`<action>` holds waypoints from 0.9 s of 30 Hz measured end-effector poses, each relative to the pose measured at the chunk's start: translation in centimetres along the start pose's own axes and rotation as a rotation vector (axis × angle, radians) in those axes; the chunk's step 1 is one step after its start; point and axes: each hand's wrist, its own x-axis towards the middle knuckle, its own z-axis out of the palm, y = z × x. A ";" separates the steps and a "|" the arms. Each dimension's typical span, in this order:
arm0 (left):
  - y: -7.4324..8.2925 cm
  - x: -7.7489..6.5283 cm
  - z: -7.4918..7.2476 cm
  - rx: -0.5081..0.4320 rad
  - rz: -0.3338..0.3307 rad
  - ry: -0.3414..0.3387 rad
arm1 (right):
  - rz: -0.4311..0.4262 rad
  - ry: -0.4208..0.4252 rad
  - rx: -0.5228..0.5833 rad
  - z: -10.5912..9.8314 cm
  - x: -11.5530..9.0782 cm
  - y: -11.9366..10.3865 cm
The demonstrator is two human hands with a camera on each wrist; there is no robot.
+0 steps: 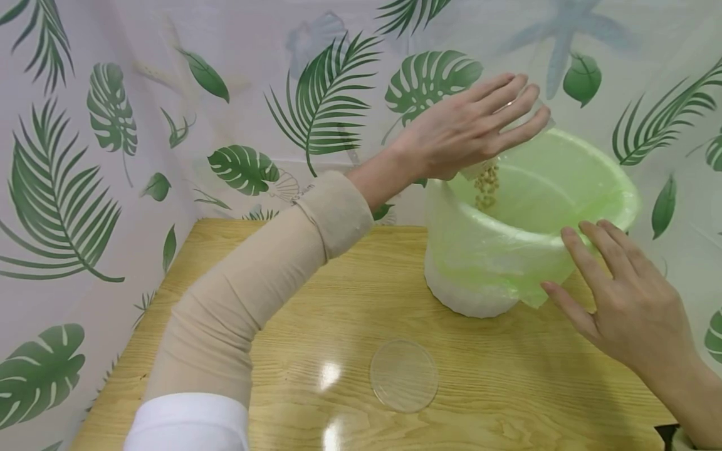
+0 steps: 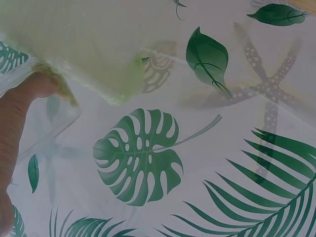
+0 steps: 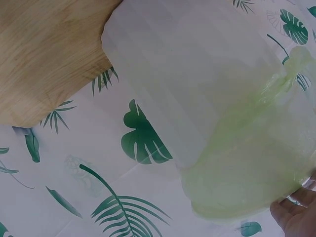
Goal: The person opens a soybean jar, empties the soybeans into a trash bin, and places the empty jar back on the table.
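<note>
My left hand [image 1: 476, 125] grips a clear plastic container [image 2: 52, 121] tipped over the left rim of a white bin [image 1: 470, 297]. Most of the container is hidden behind the hand in the head view. Small tan pieces like beans [image 1: 486, 186] spill from its mouth into the bin. A thin light-green bag [image 1: 491, 247] lines the bin and folds down outside it. On the right side, my right hand [image 1: 626, 294] has its fingers spread, with the fingertips [image 1: 571, 233] right at the bag-covered rim. The bin's bottom is out of sight.
A clear round disc like a lid [image 1: 403, 376] lies flat on the wooden table [image 1: 316, 313], in front of the bin. Behind and to the left hang white sheets [image 1: 169, 125] printed with green leaves, close beyond the table's edges.
</note>
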 end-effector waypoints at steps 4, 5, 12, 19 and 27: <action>-0.1 0.2 -0.3 0.044 0.022 -0.001 | -0.002 0.000 -0.001 0.0 0.0 0.0; -0.1 0.2 -0.3 0.057 0.027 -0.001 | -0.002 -0.002 -0.002 0.0 0.1 0.0; -0.2 0.4 -0.4 0.147 0.061 0.030 | 0.002 -0.006 -0.002 -0.1 0.0 0.0; -0.2 0.3 0.0 0.274 0.081 0.062 | 0.001 -0.018 -0.004 -0.2 0.1 0.0; -0.2 0.0 0.1 0.342 0.144 0.055 | 0.000 0.004 0.001 0.0 0.1 -0.1</action>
